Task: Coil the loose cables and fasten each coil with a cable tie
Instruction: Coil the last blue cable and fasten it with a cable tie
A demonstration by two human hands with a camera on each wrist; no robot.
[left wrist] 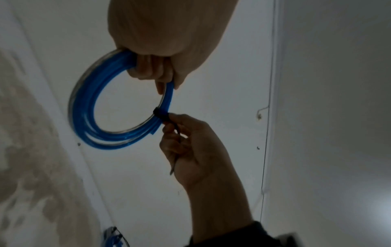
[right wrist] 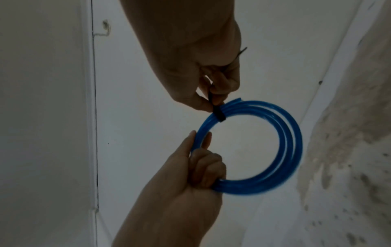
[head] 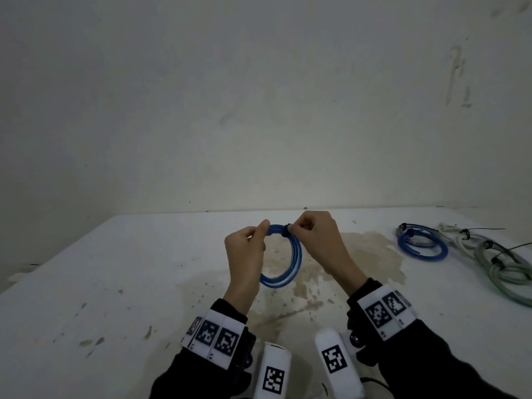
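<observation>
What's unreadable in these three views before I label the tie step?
- Cable tie head: head view, too small, behind right hand fingers.
- Tie tail: both wrist views, mostly inside the right hand.
- Blue coil left part: head view, behind left hand.
- Tied coils on the table: head view, cut by right edge.

Both forearms reach up from the bottom of the head view in dark sleeves, each wrist wrapped in a white band printed with black square codes, and the two hands meet just below the centre of the frame. The left hand [head: 244,254] stands upright with its back to the camera, thumb and forefinger pinched at the top and the other fingers curled in below. The right hand [head: 319,240] comes in from the lower right, its fingers [right wrist: 224,80] bent tight in a pinch beside the left thumb.
</observation>
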